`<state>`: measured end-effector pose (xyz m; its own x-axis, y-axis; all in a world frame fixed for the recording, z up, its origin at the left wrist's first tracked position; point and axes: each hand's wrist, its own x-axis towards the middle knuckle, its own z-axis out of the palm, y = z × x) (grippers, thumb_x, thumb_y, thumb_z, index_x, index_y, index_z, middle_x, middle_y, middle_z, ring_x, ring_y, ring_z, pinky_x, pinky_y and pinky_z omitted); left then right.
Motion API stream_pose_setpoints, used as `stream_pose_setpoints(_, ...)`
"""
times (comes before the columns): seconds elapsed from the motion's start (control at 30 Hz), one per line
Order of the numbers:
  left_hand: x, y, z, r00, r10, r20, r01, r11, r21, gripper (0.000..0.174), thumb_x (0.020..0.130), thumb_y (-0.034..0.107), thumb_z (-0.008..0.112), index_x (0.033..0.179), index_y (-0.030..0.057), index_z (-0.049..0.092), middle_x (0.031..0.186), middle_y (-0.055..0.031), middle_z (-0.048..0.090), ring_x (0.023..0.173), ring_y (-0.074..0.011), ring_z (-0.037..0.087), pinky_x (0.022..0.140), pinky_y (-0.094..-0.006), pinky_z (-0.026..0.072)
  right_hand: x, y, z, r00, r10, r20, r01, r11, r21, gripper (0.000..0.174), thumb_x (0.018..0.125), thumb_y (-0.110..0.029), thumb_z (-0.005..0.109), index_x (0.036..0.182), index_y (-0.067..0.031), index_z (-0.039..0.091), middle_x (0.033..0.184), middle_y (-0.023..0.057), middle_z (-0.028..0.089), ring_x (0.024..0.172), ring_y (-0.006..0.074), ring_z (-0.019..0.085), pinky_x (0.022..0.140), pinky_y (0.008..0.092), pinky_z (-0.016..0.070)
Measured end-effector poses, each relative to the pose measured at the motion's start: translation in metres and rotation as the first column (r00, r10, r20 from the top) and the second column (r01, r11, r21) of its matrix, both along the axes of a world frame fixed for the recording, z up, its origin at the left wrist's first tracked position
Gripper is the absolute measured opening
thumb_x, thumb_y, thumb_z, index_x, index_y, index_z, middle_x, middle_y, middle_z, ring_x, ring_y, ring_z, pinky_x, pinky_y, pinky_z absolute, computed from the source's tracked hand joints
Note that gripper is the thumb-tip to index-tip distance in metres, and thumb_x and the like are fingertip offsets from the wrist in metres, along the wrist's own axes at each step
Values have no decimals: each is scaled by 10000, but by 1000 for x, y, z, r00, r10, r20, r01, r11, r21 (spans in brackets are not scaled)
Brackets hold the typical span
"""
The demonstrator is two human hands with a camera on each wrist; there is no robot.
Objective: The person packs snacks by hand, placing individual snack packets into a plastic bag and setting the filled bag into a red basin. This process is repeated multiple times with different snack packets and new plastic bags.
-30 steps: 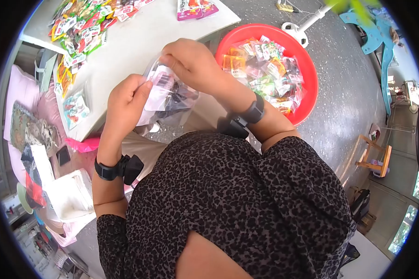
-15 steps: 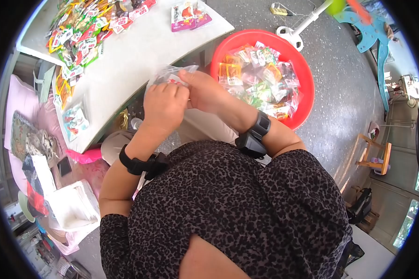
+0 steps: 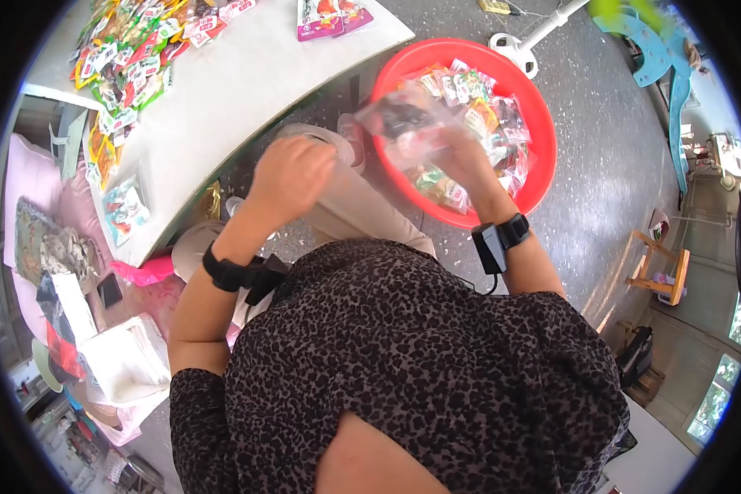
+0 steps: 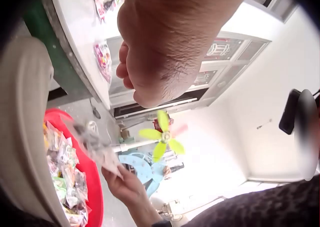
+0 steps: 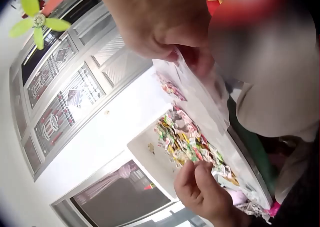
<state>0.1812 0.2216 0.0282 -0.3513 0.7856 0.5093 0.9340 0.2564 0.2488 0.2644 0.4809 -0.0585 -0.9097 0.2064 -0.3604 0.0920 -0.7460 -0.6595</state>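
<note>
My right hand (image 3: 467,162) pinches a clear plastic bag (image 3: 407,123) over the near-left rim of a red basin (image 3: 549,148). The bag is motion-blurred, with something dark inside it. In the right wrist view its pale film (image 5: 200,94) hangs from the fingers. Away to the left, my left hand (image 3: 292,177) is held up in front of the table edge, fingers curled with nothing between them; the right wrist view shows the curled left fingers (image 5: 190,179) too. Clear bags of colourful small packets (image 3: 482,119) fill the basin.
On the white table (image 3: 247,74) lie a heap of small packets (image 3: 140,66), purple-pink pouches (image 3: 333,16) and a filled clear bag (image 3: 126,210). A white fan stand (image 3: 514,53) is behind the basin. A white box (image 3: 128,358) is at lower left.
Both hands worked together at the bag earlier. The left hand has let go, and the right hand has carried the bag right, over the basin.
</note>
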Motion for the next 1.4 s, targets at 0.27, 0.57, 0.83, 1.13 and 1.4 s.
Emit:
stream_pose_setpoints(0.27, -19, -125, -67, 627, 553, 548, -450, 832, -326, 164, 735, 119, 524, 856, 8, 526, 752, -128, 548, 665, -232, 532, 609, -292, 419, 29, 103, -130, 943, -212, 257, -48, 677, 734, 175, 712, -102, 485, 848, -1, 531, 820, 126, 554, 744, 226, 542, 640, 326, 437)
stream_pose_setpoints(0.57, 12, -229, -91, 371, 763, 529, -727, 593, -346, 172, 752, 105, 500, 889, 2, 516, 762, -90, 537, 681, -144, 510, 635, -251, 401, -64, 118, -182, 933, -82, 351, -334, 173, 927, 161, 725, -79, 491, 872, -15, 485, 811, 116, 516, 689, 250, 530, 573, 370, 444)
stream_pose_setpoints(0.83, 33, -268, -97, 336, 792, 510, -816, 515, -263, 156, 759, 82, 476, 884, 1, 522, 769, -66, 532, 706, -129, 505, 660, -239, 396, -52, 69, -262, 851, 461, 252, -311, 55, 949, 127, 660, -59, 546, 779, -39, 504, 680, 82, 492, 583, 226, 520, 528, 346, 448)
stream_pose_setpoints(1.13, 34, -269, -102, 226, 744, 628, -923, 370, -106, 149, 753, 101, 502, 871, 16, 532, 709, -49, 551, 641, -107, 505, 592, -234, 412, -112, -53, -49, 873, 347, 343, -488, 640, 593, 325, 760, -142, 531, 1047, -25, 430, 873, 61, 538, 806, 131, 512, 639, 213, 399)
stream_pose_setpoints(1.4, 63, -304, -73, 119, 832, 542, -991, 129, 20, 189, 722, 130, 522, 877, 23, 535, 726, -111, 548, 697, -213, 534, 642, -301, 421, -125, -150, -29, 773, 634, 6, 47, -66, 997, 331, 733, -158, 537, 1016, 5, 483, 1067, 168, 480, 1017, 304, 434, 866, 352, 329)
